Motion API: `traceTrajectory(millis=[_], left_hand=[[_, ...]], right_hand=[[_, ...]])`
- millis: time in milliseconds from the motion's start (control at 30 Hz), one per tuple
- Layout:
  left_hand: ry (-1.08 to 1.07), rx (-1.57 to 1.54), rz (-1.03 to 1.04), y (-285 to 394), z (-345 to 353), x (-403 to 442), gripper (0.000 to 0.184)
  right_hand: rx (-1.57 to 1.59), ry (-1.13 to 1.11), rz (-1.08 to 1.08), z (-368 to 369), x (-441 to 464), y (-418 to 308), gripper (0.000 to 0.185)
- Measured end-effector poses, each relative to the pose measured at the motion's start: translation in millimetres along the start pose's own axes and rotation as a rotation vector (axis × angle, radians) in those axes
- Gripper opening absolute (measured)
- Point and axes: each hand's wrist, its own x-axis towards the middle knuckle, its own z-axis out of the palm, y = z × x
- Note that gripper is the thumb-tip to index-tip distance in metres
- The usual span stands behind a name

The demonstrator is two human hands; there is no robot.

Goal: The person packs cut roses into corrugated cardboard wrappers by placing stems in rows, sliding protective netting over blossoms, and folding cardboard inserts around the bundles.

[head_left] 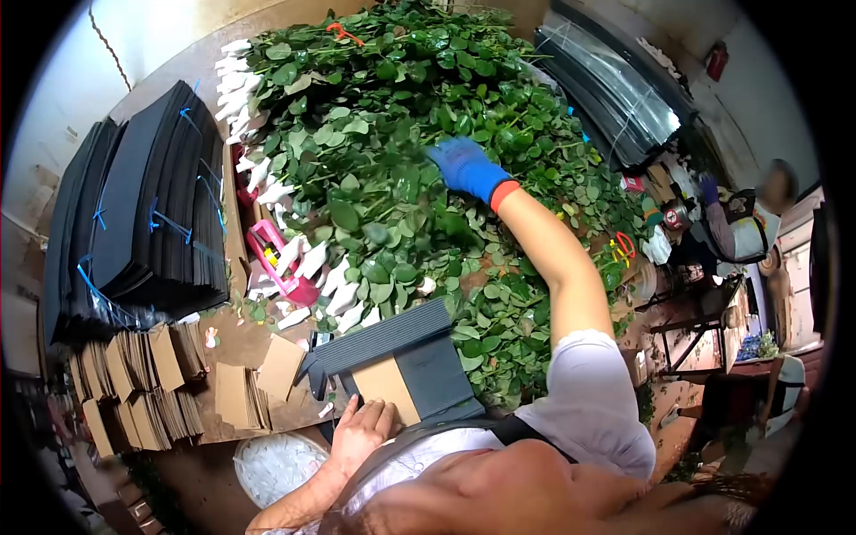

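Note:
My left hand point(361, 428) is bare, its fingers laid out on a tan cardboard piece point(387, 390). That piece lies on a dark corrugated sheet point(437, 374) at the table's near edge. My right hand point(465, 168), in a blue glove with a red cuff, reaches far over a large pile of leafy green stems point(383, 205). Its fingers are blurred among the leaves, and whether they grip a stem cannot be made out. White covers point(312, 260) sit on the stem ends along the pile's left side.
Stacks of dark corrugated sheets point(147, 205) tied with blue string stand left, above bundles of cardboard pieces point(138, 383). A pink holder point(281, 263) is beside the covers. Wrapped dark sheets point(615, 89) lie at back right. A white-filled basin point(278, 468) stands below. Another person point(744, 218) is at right.

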Motion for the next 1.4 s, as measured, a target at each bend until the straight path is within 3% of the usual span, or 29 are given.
traceTrajectory(millis=[100,167,300,433,500,567,600,700,767,833,900,933,1000,1100,1167,1233,1300,1333,1400], left_hand=[[0.013,0.001,-0.001,-2,0,-3,0.039],[0.025,-0.022,-0.008,-3,1,-4,0.039],[0.058,-0.064,-0.003,-6,-1,0,0.04],[0.066,-0.071,0.011,-4,-6,2,0.038],[0.07,-0.114,0.001,-2,-17,3,0.037],[0.096,-0.178,-0.021,-4,-17,3,0.032],[0.105,-0.206,-0.027,-5,-17,3,0.031],[0.102,-0.251,-0.029,-7,-15,-1,0.03],[0.117,-0.29,-0.047,-8,-13,-3,0.03],[0.09,-0.292,-0.063,-10,-18,-4,0.048],[-0.073,-0.358,-0.229,-11,-30,-7,0.062],[0.021,-0.384,-0.201,-13,-26,-8,0.075],[0.206,-0.424,-0.134,-17,-16,-8,0.103],[0.119,-0.695,-0.331,-16,-6,-11,0.115],[0.181,-0.507,-0.15,-20,-4,-9,0.104],[0.146,-0.511,-0.105,-17,-7,-7,0.045],[0.103,-0.478,-0.117,-14,-10,-9,0.03],[0.091,-0.482,-0.117,-15,-9,-9,0.029],[0.071,-0.482,-0.1,-16,-13,-9,0.032]], right_hand=[[-0.075,-0.407,0.087,-7,-3,-15,0.026],[-0.092,-0.506,0.151,-43,-22,-37,0.02],[-0.118,-0.479,0.301,-28,-93,-40,0.027],[-0.081,-0.474,0.234,-51,-102,-21,0.029],[-0.059,-0.282,0.297,-123,-85,-31,0.026],[-0.07,0.38,0.216,-158,-96,-29,0.032],[-0.116,0.424,0.196,-173,-97,-31,0.039],[-0.015,0.161,0.123,-174,-112,-45,0.044],[0.12,0.227,0.116,-191,-133,-50,0.041],[0.32,0.295,0.147,-221,-165,-68,0.04],[0.064,0.099,0.051,-230,-201,-78,0.04],[0.133,-0.217,0.09,-245,-212,-87,0.041],[0.027,-0.351,0.059,-234,-255,-101,0.037],[-0.133,-0.782,0.154,-219,-286,-126,0.023],[-0.088,-0.875,0.101,-199,-297,-133,0.023],[-0.007,-0.911,0.018,-173,-306,-132,0.023],[0.105,-0.892,-0.093,-150,-316,-124,0.025],[0.099,-1.047,-0.083,-161,-296,-113,0.03],[0.232,-0.908,0.109,-180,-256,-93,0.031]])
